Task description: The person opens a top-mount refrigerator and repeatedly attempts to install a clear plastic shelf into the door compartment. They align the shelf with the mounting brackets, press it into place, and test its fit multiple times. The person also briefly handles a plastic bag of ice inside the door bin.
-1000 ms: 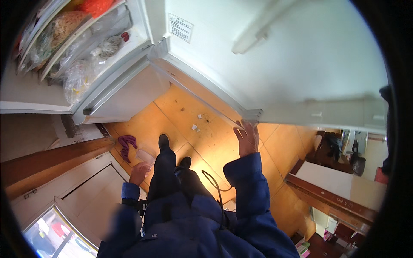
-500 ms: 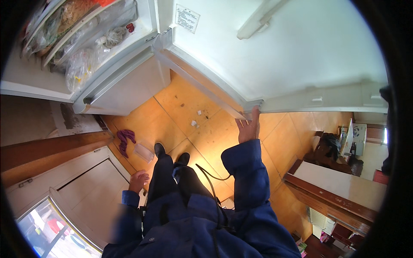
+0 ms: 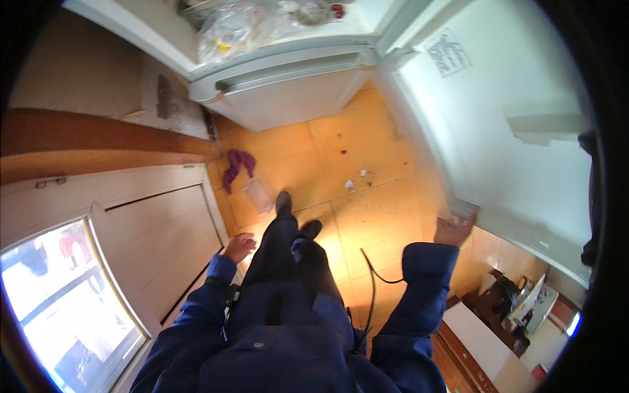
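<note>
My right hand (image 3: 455, 229) grips the outer edge of the white refrigerator door (image 3: 524, 177), its fingers bent around the end. That door stands swung out to the right of the refrigerator, and its inner edge is blurred. Down at my left side hangs my left hand (image 3: 240, 247), holding nothing, its fingers loosely curved and slightly apart. Ahead is the refrigerator's open compartment, with clear plastic bags (image 3: 229, 33) of food and small red items (image 3: 338, 11) inside. Below it sits a closed lower drawer front or door (image 3: 282, 98) with a recessed handle.
A purple cloth (image 3: 237, 169) and a clear plastic container (image 3: 258, 196) lie on the orange tiled floor (image 3: 282, 147), with white scraps (image 3: 349, 185) farther right. To my left is a white panelled door (image 3: 164, 229) with a bright window. A white-topped brown cabinet (image 3: 481, 340) stands right. A black cable (image 3: 372, 281) dangles before me.
My view has swung left, so the refrigerator and its door sit farther right in the picture. My right hand keeps its hold on the door edge. My left hand stays low and unoccupied.
</note>
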Demonstrator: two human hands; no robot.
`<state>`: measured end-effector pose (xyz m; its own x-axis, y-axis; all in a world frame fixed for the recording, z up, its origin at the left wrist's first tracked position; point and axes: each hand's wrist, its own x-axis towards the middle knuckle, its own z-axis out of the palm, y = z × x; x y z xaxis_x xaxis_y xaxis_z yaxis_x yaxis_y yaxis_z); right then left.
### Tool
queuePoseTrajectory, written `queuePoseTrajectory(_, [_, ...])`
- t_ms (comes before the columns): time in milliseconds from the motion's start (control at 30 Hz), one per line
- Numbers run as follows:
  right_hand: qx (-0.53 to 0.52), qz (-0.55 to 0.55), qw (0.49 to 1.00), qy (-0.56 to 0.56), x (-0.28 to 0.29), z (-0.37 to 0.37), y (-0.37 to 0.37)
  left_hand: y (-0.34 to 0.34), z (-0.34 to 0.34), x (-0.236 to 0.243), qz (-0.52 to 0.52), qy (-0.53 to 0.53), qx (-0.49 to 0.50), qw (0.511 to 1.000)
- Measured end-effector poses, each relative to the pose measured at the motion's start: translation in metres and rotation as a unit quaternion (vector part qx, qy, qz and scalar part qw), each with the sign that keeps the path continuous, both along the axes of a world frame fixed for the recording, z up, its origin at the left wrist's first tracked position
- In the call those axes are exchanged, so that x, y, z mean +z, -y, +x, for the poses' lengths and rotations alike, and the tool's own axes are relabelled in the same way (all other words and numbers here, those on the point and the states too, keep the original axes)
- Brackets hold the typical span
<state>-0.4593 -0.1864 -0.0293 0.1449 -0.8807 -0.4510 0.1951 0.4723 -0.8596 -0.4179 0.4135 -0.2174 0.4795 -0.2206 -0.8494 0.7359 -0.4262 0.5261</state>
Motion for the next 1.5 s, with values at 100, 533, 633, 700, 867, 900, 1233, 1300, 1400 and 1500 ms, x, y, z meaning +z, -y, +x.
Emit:
queuePoseTrajectory(100, [0.026,0.037,0.999,0.0,0.001,-0.008,-0.003,-0.002,-0.015,0.001,0.014,-0.027,0.035,0.999])
queuePoseTrajectory(533, [0.227,0.116,0.945,-0.205,-0.11,-0.132,-0.128,-0.011,-0.047,-0.009,0.013,-0.049,0.091,0.995])
queuePoseTrajectory(633, [0.245,0.122,0.944,-0.185,-0.12,-0.132,-0.154,-0.016,-0.048,-0.012,0.055,-0.062,0.083,0.993])
queuePoseTrajectory(700, [0.288,0.11,0.929,-0.204,-0.12,-0.127,-0.165,-0.016,-0.045,-0.018,0.047,-0.076,0.038,0.995])
queuePoseTrajectory(867, [0.358,0.083,0.907,-0.207,-0.116,-0.111,-0.177,-0.008,-0.042,-0.028,0.046,-0.058,0.054,0.996])
queuePoseTrajectory(900, [0.381,0.069,0.897,-0.211,-0.116,-0.109,-0.178,-0.007,-0.041,-0.027,0.041,-0.045,0.065,0.996])
queuePoseTrajectory(1233, [0.754,-0.147,0.542,-0.339,-0.125,-0.1,-0.177,-0.014,-0.04,-0.049,0.035,-0.03,0.021,0.999])
queuePoseTrajectory(1300, [0.81,-0.117,0.481,-0.315,-0.136,-0.112,-0.192,-0.022,-0.04,-0.066,0.052,0.203,-0.195,0.958])
queuePoseTrajectory(1400, [0.863,-0.093,0.403,-0.29,-0.156,-0.143,-0.222,-0.024,-0.051,-0.094,0.092,0.178,-0.243,0.949])
queuePoseTrajectory(1500, [0.881,-0.123,0.34,-0.305,-0.182,-0.164,-0.253,-0.02,-0.061,-0.121,0.086,0.083,-0.108,0.987])
